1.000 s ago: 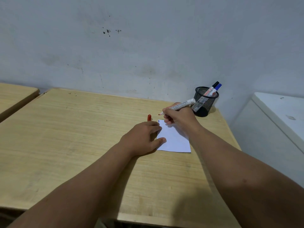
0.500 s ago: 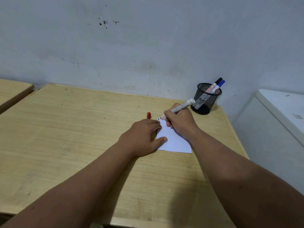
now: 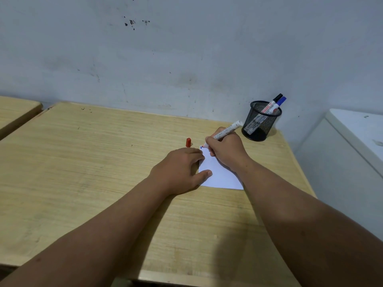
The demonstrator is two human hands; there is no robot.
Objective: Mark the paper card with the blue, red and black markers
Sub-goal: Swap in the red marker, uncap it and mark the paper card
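Note:
A white paper card (image 3: 219, 175) lies flat on the wooden table (image 3: 93, 162). My left hand (image 3: 180, 168) presses down on the card's left edge, thumb on the paper. My right hand (image 3: 226, 150) grips an uncapped red marker (image 3: 224, 132), its tip touching the card's far left corner beside a small blue mark (image 3: 201, 147). The marker's red cap (image 3: 188, 142) stands on the table just beyond my left hand. A black-capped marker (image 3: 274, 101) and a blue-capped marker (image 3: 279, 102) stand in a black mesh pen cup (image 3: 259, 125).
The pen cup sits at the table's far right corner against a grey wall (image 3: 186, 59). A white cabinet (image 3: 352, 146) stands to the right of the table. A second wooden table (image 3: 14, 112) is at the far left.
My right hand has lowered the red marker from above the card until its tip meets the far left corner. My left hand stays on the card.

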